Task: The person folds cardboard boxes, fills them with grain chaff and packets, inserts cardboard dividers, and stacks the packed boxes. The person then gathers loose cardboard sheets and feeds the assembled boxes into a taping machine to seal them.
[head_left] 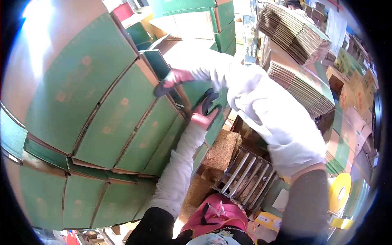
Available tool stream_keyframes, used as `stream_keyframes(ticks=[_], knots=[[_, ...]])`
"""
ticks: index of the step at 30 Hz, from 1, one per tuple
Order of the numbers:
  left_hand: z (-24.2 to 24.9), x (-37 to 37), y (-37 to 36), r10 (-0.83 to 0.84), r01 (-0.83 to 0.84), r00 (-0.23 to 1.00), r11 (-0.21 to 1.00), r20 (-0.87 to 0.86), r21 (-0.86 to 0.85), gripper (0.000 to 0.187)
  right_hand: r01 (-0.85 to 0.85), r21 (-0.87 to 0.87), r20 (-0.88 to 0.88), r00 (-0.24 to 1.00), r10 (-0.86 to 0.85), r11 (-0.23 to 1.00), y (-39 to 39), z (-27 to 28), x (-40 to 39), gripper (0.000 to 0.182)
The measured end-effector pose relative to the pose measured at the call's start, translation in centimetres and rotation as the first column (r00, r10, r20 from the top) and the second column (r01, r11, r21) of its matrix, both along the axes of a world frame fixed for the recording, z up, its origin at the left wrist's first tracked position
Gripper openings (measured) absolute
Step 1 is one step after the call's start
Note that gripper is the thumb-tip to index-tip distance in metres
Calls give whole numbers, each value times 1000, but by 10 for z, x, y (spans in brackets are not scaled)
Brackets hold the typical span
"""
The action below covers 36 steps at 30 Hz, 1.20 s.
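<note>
Both hands wear pink gloves with dark grey fingers. My right hand [174, 81] reaches across from the right, its blurred fingers stretched over the edge of a green-and-brown carton row. Below it and to the right, my left hand [205, 116] rests against a green carton [199, 88], thumb and fingers apart and bent. An open-topped carton [156, 63] with raised flaps stands just behind my right hand. To the left rise stacked green cartons [136, 110], packed tightly in rows with narrow gaps between them.
A metal roller conveyor [245, 177] lies below, beside a brown block with a rough surface [222, 150]. Bundles of flattened cartons [294, 34] are piled at the right. A yellow tape roll [339, 192] sits at the lower right. Another person [294, 4] is partly visible at the back.
</note>
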<state>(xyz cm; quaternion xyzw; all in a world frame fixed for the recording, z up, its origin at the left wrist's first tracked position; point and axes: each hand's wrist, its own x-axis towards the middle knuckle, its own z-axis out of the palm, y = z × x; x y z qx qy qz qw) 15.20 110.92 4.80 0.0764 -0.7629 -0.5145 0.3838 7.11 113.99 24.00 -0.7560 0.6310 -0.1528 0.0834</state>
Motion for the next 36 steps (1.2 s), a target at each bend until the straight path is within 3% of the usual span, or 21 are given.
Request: stream_keyframes(ticks=[2,3,5,6,8,10,12,13,15,17,20,22,24,27,28,29,30,31,32,34,36], knots=[[-8,1,1,-8,11,999,996,32,-87,32,21,-385,-56,997,-46,923,15,-27,3,46],[-3,4,7,189,-167,944,981,269,-104,31,32,-562,-68,994,-85,827,32,-43,2,43],[2,17,17,278,-265,918,961,282,-84,27,171,-523,-11,978,-208,835,124,-31,13,37],[-3,27,17,201,-202,978,979,55,10,25,264,-390,105,965,-242,882,169,-30,20,36],[14,75,39,33,-41,998,987,55,153,16,291,-254,233,944,-234,922,244,-56,23,35],[26,94,92,95,-214,931,924,-351,-316,31,281,-263,207,951,-231,923,288,-109,34,38],[10,96,101,-164,138,983,955,-80,-263,41,345,-91,191,927,-324,934,306,-195,55,40],[-12,88,110,-118,179,980,880,161,-441,57,379,-38,216,907,-362,925,317,-255,62,37],[-55,73,130,59,396,864,535,501,-746,90,492,-24,358,817,-452,870,330,-346,79,37],[-112,57,147,226,822,523,123,822,-556,85,546,111,362,756,-546,830,365,-440,110,40],[-226,66,158,155,979,111,152,982,-134,69,527,149,245,800,-547,837,410,-477,140,50],[-237,57,171,80,973,-60,227,995,41,65,643,267,444,579,-684,718,419,-441,131,62],[-233,44,190,210,848,486,121,848,-516,70,714,23,439,622,-649,700,401,-406,99,67],[-270,34,199,504,664,434,381,747,-643,78,791,-351,119,568,-815,500,327,-372,25,58],[-305,44,194,511,664,424,386,747,-641,78,826,-330,65,503,-862,457,321,-383,21,56],[-354,61,182,147,373,594,821,791,-433,77,862,-306,14,429,-903,405,317,-400,25,54],[-377,63,169,-120,124,816,992,565,31,78,844,-178,24,517,-855,505,322,-435,53,53],[-330,54,200,-340,53,642,914,687,403,73,798,-68,39,602,-798,599,334,-474,88,51],[-269,54,238,-267,14,468,955,843,296,79,831,57,-10,555,-832,554,355,-493,108,51],[-317,92,269,-280,165,655,959,702,229,80,866,189,71,459,-886,464,366,-474,113,54],[-346,116,282,-163,146,835,987,526,74,82,843,-93,200,536,-820,529,329,-409,87,57]])
